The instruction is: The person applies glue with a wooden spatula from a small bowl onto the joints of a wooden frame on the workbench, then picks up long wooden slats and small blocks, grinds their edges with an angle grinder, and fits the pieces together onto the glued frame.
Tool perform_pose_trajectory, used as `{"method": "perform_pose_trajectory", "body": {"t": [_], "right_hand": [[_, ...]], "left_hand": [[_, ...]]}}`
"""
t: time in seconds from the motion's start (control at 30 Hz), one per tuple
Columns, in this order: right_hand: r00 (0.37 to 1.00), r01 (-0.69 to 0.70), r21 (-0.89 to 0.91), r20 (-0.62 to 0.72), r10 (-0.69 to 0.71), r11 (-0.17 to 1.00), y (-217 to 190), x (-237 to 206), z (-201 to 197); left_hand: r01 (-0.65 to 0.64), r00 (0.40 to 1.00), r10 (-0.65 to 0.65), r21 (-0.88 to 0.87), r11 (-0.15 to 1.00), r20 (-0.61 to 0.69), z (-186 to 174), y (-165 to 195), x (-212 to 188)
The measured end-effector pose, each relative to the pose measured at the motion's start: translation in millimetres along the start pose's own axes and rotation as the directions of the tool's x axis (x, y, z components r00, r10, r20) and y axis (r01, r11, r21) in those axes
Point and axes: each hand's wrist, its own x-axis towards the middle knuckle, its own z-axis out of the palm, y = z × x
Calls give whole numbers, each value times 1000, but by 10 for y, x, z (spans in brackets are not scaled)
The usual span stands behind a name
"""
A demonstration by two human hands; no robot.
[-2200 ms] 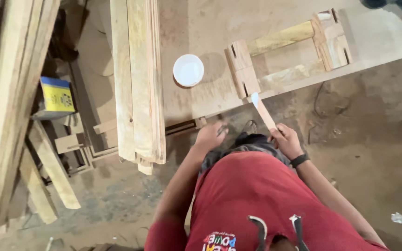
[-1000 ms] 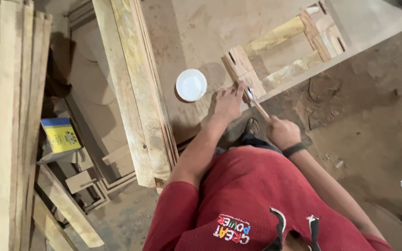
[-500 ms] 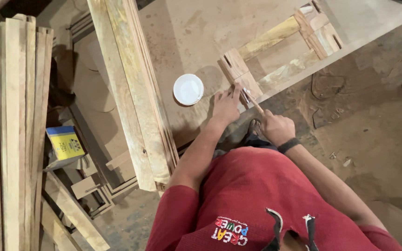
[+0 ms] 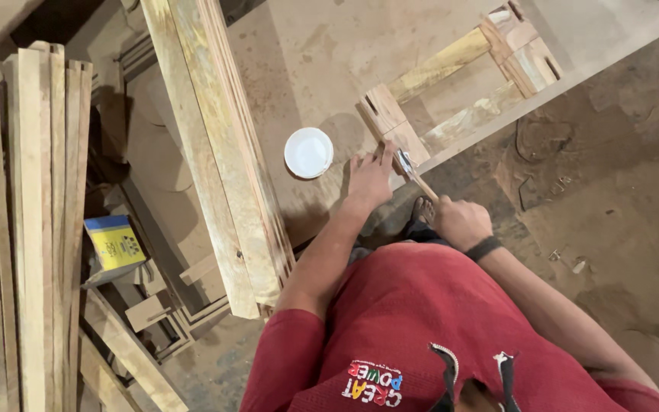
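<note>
Wooden frame (image 4: 451, 91): left hand (image 4: 370, 177) pressing it, fingers together; right hand (image 4: 463, 223) fisting stick (image 4: 419, 180) at six o'clock, risking slipping onto fingers.

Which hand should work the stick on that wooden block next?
Right, most likely. The right hand grips the thin stick, whose tip sits at the wooden block. The left hand lies flat beside it, steadying.

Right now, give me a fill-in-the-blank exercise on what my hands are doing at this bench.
1. The right hand holds a thin ____ stick.
2. The left hand rests on the wooden ____.
3. The round white lid lies to the ____ of the left hand.

Missing: wooden; frame; left
</note>
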Motion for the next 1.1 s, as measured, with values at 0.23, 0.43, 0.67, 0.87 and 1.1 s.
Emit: {"method": "perform_pose_trajectory", "body": {"t": [0.23, 0.43, 0.67, 0.87, 1.1], "right_hand": [[985, 4, 205, -171, 32, 979, 114, -155, -140], [979, -184, 679, 65, 192, 711, 10, 80, -406], [975, 162, 400, -203, -85, 902, -264, 747, -728], [958, 237, 147, -201, -206, 960, -695, 1310, -832], [994, 85, -6, -62, -85, 996, -933, 1381, -909]], "left_hand": [[-25, 999, 26, 25, 999, -32, 10, 18, 16], [22, 1000, -21, -77, 997, 3, -56, 25, -36], [-4, 982, -14, -91, 996, -189, -160, 27, 5], [-17, 998, 20, 52, 998, -57, -233, -54, -41], [-31, 999, 34, 86, 996, -34, -273, -91, -27]]}}
